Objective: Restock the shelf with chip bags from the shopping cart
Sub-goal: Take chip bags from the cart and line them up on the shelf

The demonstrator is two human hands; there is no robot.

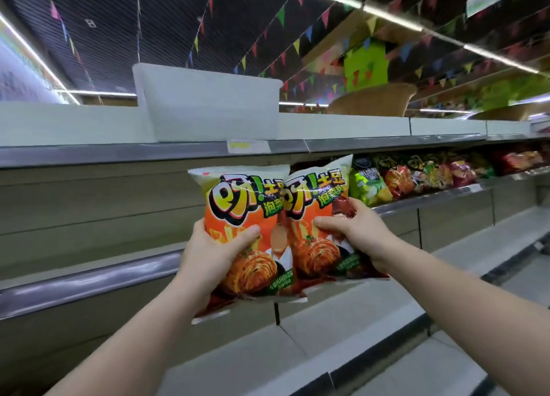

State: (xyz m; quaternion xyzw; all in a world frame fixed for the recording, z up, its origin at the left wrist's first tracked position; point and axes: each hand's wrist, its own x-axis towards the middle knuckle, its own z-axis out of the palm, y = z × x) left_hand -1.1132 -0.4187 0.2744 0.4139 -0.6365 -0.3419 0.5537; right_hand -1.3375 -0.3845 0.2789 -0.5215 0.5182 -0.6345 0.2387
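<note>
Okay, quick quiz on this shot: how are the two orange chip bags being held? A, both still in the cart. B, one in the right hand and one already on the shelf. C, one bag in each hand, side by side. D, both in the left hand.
C: the left hand grips the left chip bag and the right hand grips the right chip bag, raised before the shelf.

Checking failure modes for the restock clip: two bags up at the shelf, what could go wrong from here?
1. The left bag and right bag overlap at their edges; one may snag or shift when placed.
2. Each of the hands, left hand and right hand, grips low, so the tops may flop forward.
</note>
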